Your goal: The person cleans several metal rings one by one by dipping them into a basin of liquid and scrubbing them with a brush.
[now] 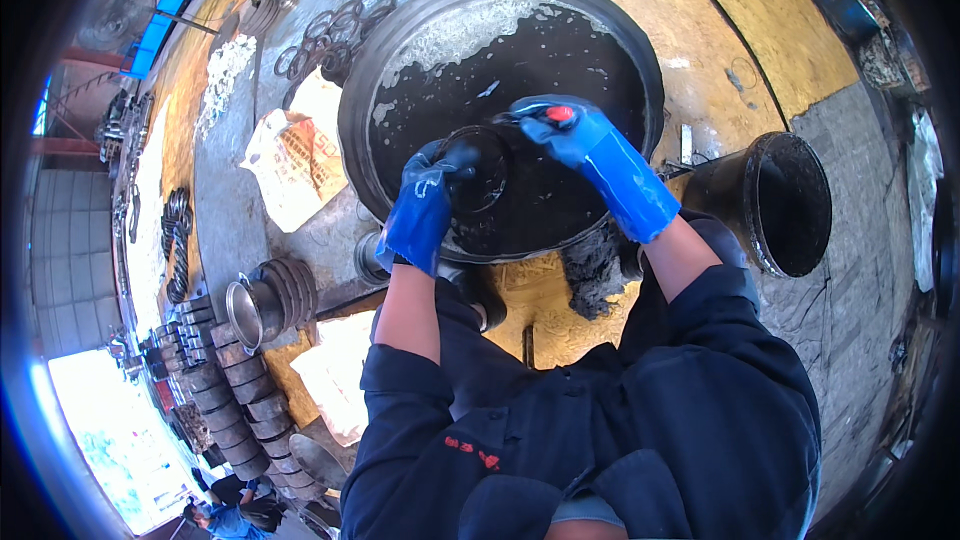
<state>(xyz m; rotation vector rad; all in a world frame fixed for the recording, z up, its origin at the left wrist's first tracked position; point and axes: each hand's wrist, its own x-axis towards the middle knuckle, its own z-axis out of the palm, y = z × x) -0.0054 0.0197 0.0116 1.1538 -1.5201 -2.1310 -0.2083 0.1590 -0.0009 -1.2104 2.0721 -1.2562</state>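
In front of me stands a wide round black basin (652, 90), holding dark liquid with pale foam along its far side. My left hand (422, 195), in a blue rubber glove, is closed on the left edge of a dark ring-shaped part (509, 170) over the liquid. My right hand (570, 130), gloved alike, is closed around a tool with a red handle (560, 114) above the basin's right half. The tool's working end is dark and points left toward the ring; its kind cannot be made out.
A black bucket (752, 210) lies tilted at the right. Left of the basin are a printed sack (295, 165) and a heap of dark rings (330, 35). Stacked metal parts (240, 400) stand lower left, with another person (240, 515) beyond. Grey sludge (595, 275) hangs at the basin's near side.
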